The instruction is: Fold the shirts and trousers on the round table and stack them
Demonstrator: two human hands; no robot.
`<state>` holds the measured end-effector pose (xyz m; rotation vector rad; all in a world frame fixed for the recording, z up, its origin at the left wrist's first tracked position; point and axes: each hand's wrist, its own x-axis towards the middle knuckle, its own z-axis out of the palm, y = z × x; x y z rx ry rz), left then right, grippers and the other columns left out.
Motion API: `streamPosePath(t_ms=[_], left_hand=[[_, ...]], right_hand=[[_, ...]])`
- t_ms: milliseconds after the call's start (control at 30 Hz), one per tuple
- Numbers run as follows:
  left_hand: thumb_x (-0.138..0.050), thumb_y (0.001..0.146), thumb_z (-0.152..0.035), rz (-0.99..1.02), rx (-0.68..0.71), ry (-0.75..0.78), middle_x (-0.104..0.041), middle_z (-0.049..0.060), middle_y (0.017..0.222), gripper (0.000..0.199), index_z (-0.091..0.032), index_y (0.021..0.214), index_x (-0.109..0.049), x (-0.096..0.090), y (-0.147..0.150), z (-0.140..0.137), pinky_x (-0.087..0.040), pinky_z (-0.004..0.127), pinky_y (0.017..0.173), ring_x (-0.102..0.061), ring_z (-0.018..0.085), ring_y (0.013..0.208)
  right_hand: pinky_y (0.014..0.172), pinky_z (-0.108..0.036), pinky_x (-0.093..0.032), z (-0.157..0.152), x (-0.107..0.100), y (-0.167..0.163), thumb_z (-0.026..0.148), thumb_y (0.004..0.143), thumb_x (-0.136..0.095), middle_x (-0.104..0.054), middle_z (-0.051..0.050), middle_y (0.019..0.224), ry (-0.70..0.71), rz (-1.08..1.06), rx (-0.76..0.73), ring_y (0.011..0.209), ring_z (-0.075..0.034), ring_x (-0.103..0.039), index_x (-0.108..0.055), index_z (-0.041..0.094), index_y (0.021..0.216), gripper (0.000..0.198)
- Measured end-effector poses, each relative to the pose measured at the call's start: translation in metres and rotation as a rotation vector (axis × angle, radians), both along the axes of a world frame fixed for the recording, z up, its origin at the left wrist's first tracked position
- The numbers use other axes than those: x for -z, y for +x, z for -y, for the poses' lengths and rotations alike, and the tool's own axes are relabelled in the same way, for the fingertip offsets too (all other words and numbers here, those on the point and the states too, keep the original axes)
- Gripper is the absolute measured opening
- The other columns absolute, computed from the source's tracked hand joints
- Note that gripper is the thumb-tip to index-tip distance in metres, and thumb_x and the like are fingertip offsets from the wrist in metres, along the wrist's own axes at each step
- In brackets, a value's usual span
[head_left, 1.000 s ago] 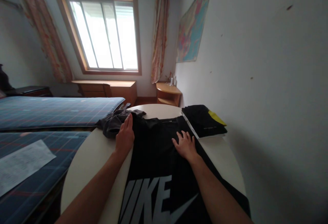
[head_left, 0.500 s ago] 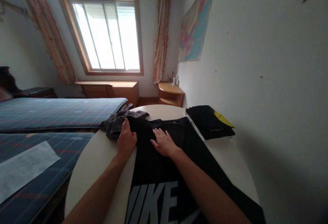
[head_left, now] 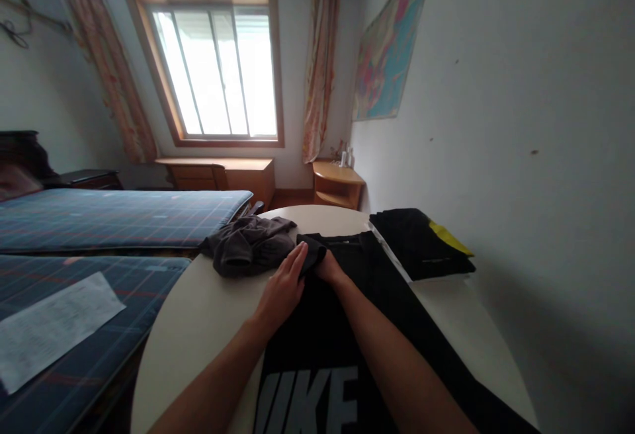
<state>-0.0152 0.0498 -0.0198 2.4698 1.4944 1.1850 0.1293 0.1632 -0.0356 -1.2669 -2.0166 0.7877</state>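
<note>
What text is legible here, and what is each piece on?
"IKE", after a partly visible slanted letter: grey print on the black garment.
Small line on the folded garment: too small.
Print on the paper sheet: too blurred.
Any lettering on the wall map: too small.

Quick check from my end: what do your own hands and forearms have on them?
The left hand and right hand are ungloved. No watch or bracelet shows, and no sleeve covers the visible forearms; the right fingers are mostly hidden.
</note>
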Motion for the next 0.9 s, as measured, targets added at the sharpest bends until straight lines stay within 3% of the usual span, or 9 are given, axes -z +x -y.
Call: streamPosePath(t_ms=[133, 233, 333, 467, 700, 900], left_hand=[[-0.055, 0.093, -0.028, -0.007, 0.180, -0.180, -0.052, 0.010, 0.144, 0.060, -0.024, 0.150, -0.036, -0.006, 0.002, 0.009, -0.050, 0.036, 0.101, -0.061, 0.022, 0.118], [-0.048, 0.096, -0.027, -0.014, 0.097, -0.234, -0.066, 0.006, 0.124, 0.033, -0.024, 0.128, -0.057, -0.009, -0.001, 0.009, -0.051, 0.033, 0.095, -0.065, 0.020, 0.106], [-0.046, 0.094, -0.017, -0.026, -0.111, -0.235, -0.068, 0.006, 0.115, 0.025, -0.021, 0.110, -0.064, -0.008, -0.009, 0.002, -0.048, 0.031, 0.093, -0.064, 0.020, 0.106], [-0.052, 0.091, -0.018, -0.068, -0.288, -0.369, -0.070, 0.006, 0.110, 0.020, -0.020, 0.107, -0.064, -0.003, -0.023, -0.004, -0.048, 0.028, 0.083, -0.067, 0.020, 0.098], [-0.064, 0.086, -0.027, -0.150, -0.333, -0.490, -0.070, 0.005, 0.109, 0.025, -0.023, 0.111, -0.063, 0.002, -0.024, -0.002, -0.046, 0.026, 0.081, -0.067, 0.021, 0.101], [-0.063, 0.087, -0.026, -0.104, -0.384, -0.515, -0.072, 0.003, 0.098, 0.028, -0.023, 0.115, -0.061, 0.002, -0.019, -0.002, -0.045, 0.026, 0.072, -0.068, 0.021, 0.093]], right_hand=[[0.076, -0.034, -0.055, -0.018, -0.013, 0.034, 0.038, 0.100, -0.034, -0.073, -0.015, 0.104, -0.182, -0.037, 0.128, 0.086, -0.021, -0.070, -0.065, 0.013, 0.116, 0.043], [0.066, -0.031, -0.055, -0.018, -0.018, 0.051, 0.045, 0.099, -0.040, -0.075, -0.011, 0.089, -0.267, -0.022, 0.143, 0.071, -0.018, -0.069, -0.069, 0.014, 0.108, 0.043], [0.073, -0.029, -0.054, -0.012, -0.019, 0.053, 0.040, 0.090, -0.060, -0.075, -0.010, 0.093, -0.256, 0.007, 0.137, 0.078, -0.018, -0.069, -0.071, 0.015, 0.103, 0.031], [0.086, -0.028, -0.051, -0.010, -0.016, 0.036, 0.026, 0.078, -0.073, -0.075, -0.010, 0.103, -0.196, 0.071, 0.156, 0.097, -0.022, -0.069, -0.073, 0.014, 0.106, 0.030], [0.099, -0.039, -0.046, -0.022, -0.011, -0.001, 0.041, 0.083, -0.068, -0.069, -0.018, 0.122, -0.154, 0.156, 0.266, 0.120, -0.033, -0.061, -0.071, 0.014, 0.115, 0.042], [0.098, -0.038, -0.047, -0.036, -0.013, -0.023, 0.034, 0.088, -0.060, -0.070, -0.016, 0.119, -0.108, 0.093, 0.300, 0.115, -0.029, -0.064, -0.070, 0.015, 0.113, 0.032]])
